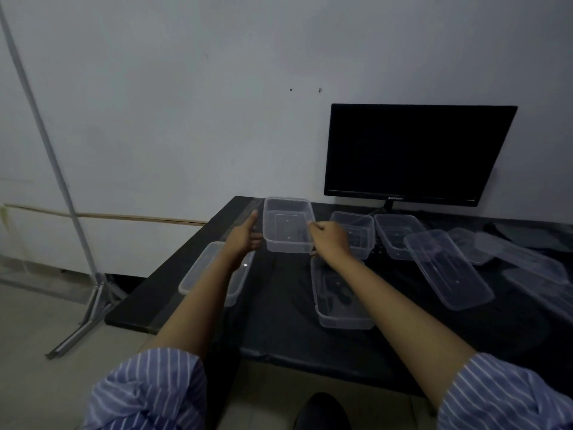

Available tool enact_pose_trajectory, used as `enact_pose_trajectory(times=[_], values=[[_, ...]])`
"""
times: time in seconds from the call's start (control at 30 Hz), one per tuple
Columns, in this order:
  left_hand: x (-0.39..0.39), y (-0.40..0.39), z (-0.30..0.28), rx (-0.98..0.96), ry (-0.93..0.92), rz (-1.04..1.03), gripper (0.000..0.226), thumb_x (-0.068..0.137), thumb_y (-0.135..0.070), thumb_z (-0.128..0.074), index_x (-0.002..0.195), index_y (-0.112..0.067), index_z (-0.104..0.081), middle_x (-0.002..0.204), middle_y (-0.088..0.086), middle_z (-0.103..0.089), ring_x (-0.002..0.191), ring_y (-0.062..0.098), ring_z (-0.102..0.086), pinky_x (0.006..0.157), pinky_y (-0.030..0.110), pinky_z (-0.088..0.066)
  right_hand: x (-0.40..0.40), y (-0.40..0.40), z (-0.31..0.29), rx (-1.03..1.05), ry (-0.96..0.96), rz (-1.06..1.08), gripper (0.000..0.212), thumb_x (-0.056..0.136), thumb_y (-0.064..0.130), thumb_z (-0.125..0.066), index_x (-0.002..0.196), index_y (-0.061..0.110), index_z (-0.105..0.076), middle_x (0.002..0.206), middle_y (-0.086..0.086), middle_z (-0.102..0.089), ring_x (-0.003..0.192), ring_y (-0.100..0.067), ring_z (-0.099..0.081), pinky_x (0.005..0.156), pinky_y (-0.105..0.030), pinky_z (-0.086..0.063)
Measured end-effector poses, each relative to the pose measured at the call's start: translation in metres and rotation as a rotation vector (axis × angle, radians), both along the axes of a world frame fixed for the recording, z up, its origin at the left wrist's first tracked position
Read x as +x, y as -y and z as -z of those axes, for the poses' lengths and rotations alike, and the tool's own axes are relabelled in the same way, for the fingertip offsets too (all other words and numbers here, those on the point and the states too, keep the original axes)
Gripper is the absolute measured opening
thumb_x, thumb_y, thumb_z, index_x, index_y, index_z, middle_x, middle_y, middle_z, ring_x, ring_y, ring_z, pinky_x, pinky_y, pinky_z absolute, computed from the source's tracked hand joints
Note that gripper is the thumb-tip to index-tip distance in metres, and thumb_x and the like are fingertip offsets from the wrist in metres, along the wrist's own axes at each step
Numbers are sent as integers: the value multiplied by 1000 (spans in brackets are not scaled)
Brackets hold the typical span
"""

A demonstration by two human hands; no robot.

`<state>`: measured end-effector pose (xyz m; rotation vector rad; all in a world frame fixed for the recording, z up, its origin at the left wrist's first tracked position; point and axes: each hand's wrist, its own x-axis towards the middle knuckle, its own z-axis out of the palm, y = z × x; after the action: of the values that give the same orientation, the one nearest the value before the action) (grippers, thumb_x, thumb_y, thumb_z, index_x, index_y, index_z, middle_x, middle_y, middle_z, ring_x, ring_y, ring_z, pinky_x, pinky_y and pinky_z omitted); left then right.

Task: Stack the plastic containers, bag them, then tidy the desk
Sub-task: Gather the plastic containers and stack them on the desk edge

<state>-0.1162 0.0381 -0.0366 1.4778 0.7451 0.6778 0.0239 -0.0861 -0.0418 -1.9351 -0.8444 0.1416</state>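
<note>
Container (288, 225) sides behind both hands

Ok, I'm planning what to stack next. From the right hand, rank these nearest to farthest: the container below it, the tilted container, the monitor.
1. Container below the right hand, near the desk's front edge.
2. Tilted container, to its right.
3. Monitor, at the back by the wall.

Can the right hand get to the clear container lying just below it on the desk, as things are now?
Probably not right away: the right hand and the left hand both grip the raised container. The container near the right forearm lies open beneath it, unobstructed, so once the hand lets go it looks easy to reach.
</note>
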Motion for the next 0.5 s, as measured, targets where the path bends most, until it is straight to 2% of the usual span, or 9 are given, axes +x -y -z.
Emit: enact_pose_trajectory(times=[0.07, 0.13, 0.2, 0.23, 0.3, 0.37, 0.5], values=[[13, 18, -2, -87, 43, 102, 47, 97, -50, -40, 108, -9, -59, 86, 8, -61, 71, 17, -59, 57, 23, -53, 2, 11, -4, 7, 12, 11, 44, 98, 35, -47, 59, 14, -46, 59, -11, -48, 75, -41, -67, 68, -47, -55], [27, 29, 0, -186, 108, 150, 38, 97, -48, -43, 107, -15, -59, 96, 9, -64, 82, 21, -62, 66, 30, -56, 6, 23, -9, 7, 0, 31, 46, 98, 36, -47, 61, 9, -52, 58, -10, -49, 71, -37, -68, 69, -46, -54], [38, 36, 3, -285, 184, 174, 43, 95, -45, -48, 121, -12, -57, 108, 12, -64, 92, 24, -63, 80, 40, -54, 9, 34, -14, 11, -14, 37, 51, 98, 37, -47, 75, -5, -65, 61, -12, -55, 72, -36, -68, 71, -44, -54], [45, 41, 5, -339, 227, 195, 47, 96, -42, -48, 128, -9, -54, 108, 13, -65, 93, 25, -64, 81, 42, -55, 12, 42, -16, 16, -9, 44, 51, 98, 37, -47, 85, -7, -68, 64, -14, -57, 73, -37, -68, 71, -43, -54], [53, 54, 5, -383, 291, 215, 45, 99, -35, -46, 131, -5, -52, 103, 14, -67, 90, 25, -67, 72, 41, -59, 16, 55, -18, 18, 0, 54, 51, 99, 39, -45, 95, -7, -69, 66, -15, -59, 69, -35, -65, 66, -38, -51], [62, 66, 4, -386, 315, 232, 41, 100, -33, -43, 128, -5, -52, 101, 14, -67, 89, 25, -67, 67, 39, -59, 23, 70, -19, 40, 7, 86, 48, 99, 39, -43, 96, -1, -70, 69, -12, -61, 65, -26, -60, 62, -32, -45], [78, 81, 0, -413, 322, 249, 43, 100, -34, -43, 131, -4, -50, 113, 21, -63, 93, 30, -65, 68, 40, -59, 47, 102, -21, 143, 52, 242, 36, 98, 42, -44, 101, 11, -63, 90, -2, -65, 82, -23, -62, 69, -34, -46]])
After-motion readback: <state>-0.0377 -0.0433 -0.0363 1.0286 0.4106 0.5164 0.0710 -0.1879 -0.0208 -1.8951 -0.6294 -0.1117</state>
